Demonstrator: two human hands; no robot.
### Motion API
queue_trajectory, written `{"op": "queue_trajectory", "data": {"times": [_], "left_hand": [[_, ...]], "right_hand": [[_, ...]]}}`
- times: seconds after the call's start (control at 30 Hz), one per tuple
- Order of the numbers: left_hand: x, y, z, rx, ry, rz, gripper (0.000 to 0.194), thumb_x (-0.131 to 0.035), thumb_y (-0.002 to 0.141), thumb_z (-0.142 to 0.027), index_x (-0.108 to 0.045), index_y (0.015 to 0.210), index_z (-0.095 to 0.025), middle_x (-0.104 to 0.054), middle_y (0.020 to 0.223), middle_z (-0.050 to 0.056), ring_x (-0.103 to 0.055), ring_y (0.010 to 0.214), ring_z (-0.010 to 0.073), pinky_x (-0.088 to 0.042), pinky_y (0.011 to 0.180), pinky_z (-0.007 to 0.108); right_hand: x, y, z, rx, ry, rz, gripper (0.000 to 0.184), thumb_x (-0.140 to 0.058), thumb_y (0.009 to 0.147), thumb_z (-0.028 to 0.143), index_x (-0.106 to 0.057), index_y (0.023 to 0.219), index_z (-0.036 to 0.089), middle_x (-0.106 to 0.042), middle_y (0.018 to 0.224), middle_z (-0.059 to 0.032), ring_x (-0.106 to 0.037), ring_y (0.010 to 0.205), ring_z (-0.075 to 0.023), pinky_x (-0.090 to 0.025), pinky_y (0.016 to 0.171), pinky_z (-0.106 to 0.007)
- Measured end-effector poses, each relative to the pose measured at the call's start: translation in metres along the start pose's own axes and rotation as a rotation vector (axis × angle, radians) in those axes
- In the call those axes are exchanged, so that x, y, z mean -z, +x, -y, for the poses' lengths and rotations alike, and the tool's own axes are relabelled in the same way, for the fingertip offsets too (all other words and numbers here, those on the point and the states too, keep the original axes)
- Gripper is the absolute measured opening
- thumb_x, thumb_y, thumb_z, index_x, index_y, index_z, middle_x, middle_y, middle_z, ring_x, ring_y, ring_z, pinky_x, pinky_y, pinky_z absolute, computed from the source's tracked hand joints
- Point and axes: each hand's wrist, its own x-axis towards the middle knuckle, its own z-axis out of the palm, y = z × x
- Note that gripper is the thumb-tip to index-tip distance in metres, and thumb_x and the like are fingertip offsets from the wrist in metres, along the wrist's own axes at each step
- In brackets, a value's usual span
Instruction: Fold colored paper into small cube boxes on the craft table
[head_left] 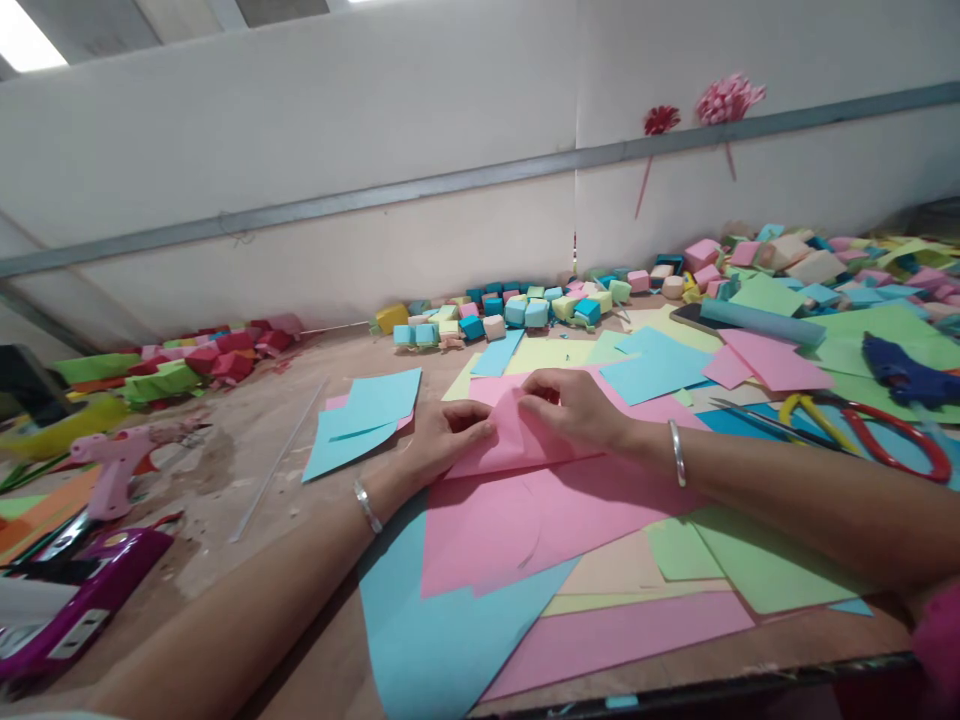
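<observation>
Nearest the wearer, a large light-blue paper sheet (pixel 450 640) hangs toward the edge of the worn brown tabletop (pixel 247 590), partly under a flat pink paper sheet (pixel 487 540). On that lies a bent pink paper piece (pixel 504 430), between the two hands. The left hand (pixel 435 435) has thumb and forefinger closed together on its left side; the right hand (pixel 581 405) pinches its raised part, the other fingers curled.

The bent piece looks very light, thin and flexible, likely to crease cleanly, but also to crumple or tear if squeezed or tugged. It seems best taken near its edges and corners with a light pinch, the fingertips flattening the fold; the smooth sheet beneath could slide along with it.

Light-blue paper squares (pixel 364 410) lie beside the left hand, metal scissors (pixel 757 418) near the right forearm. Farther off sit small coloured paper boxes (pixel 536 314); pink paper flowers (pixel 729 100) show against the white wall (pixel 450 120).
</observation>
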Motion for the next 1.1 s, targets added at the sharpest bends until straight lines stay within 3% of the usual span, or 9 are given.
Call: {"op": "queue_trajectory", "data": {"times": [0.3,0.57,0.67,0.73,0.9,1.1], "left_hand": [[-0.003,-0.001,-0.006,-0.013,0.056,0.050,0.022,-0.073,0.071,-0.036,-0.070,0.070,-0.014,-0.064,0.070,0.003,-0.054,0.065,0.0137,-0.043,0.056,0.022],[0.000,0.001,-0.010,0.016,0.055,0.151,0.023,-0.073,0.073,-0.036,-0.073,0.082,-0.015,-0.069,0.077,0.005,-0.059,0.070,0.0164,-0.047,0.062,0.024],[-0.001,-0.001,-0.013,0.050,0.036,0.181,0.028,-0.074,0.072,-0.038,-0.073,0.086,-0.014,-0.067,0.074,0.005,-0.056,0.064,0.0150,-0.045,0.055,0.023],[-0.002,-0.001,-0.013,0.068,0.050,0.133,0.028,-0.074,0.071,-0.039,-0.073,0.083,-0.014,-0.064,0.068,0.003,-0.052,0.057,0.0129,-0.040,0.049,0.021],[-0.006,0.003,-0.008,0.031,0.100,-0.114,0.022,-0.072,0.072,-0.038,-0.071,0.071,-0.016,-0.062,0.064,0.002,-0.050,0.057,0.0118,-0.037,0.048,0.020],[-0.007,0.007,-0.004,-0.025,0.115,-0.327,0.018,-0.073,0.071,-0.035,-0.068,0.069,-0.017,-0.062,0.062,-0.001,-0.050,0.056,0.0110,-0.040,0.051,0.021]], "right_hand": [[0.002,0.013,-0.002,-0.102,0.047,0.093,0.017,-0.056,0.083,0.028,-0.065,0.074,0.017,-0.066,0.074,-0.0017,-0.055,0.066,-0.0126,-0.039,0.059,-0.024],[0.002,0.014,-0.005,-0.104,-0.032,0.064,0.013,-0.055,0.079,0.015,-0.064,0.070,0.017,-0.065,0.070,-0.0003,-0.054,0.065,-0.0122,-0.039,0.059,-0.024],[0.006,0.018,-0.011,-0.067,-0.082,0.037,0.012,-0.055,0.080,0.015,-0.065,0.073,0.018,-0.065,0.071,-0.0003,-0.055,0.066,-0.0125,-0.039,0.061,-0.024],[0.011,0.021,-0.016,-0.028,-0.122,0.005,0.012,-0.056,0.081,0.017,-0.065,0.073,0.018,-0.064,0.069,-0.0003,-0.054,0.064,-0.0124,-0.038,0.060,-0.024],[0.023,0.028,-0.023,0.055,-0.182,-0.075,0.016,-0.055,0.082,0.014,-0.069,0.076,0.019,-0.069,0.077,-0.0018,-0.058,0.071,-0.0151,-0.040,0.065,-0.026],[0.028,0.030,-0.013,0.028,0.001,-0.207,0.014,-0.058,0.082,0.021,-0.072,0.079,0.020,-0.071,0.079,-0.0018,-0.062,0.076,-0.0181,-0.046,0.071,-0.030]]}}
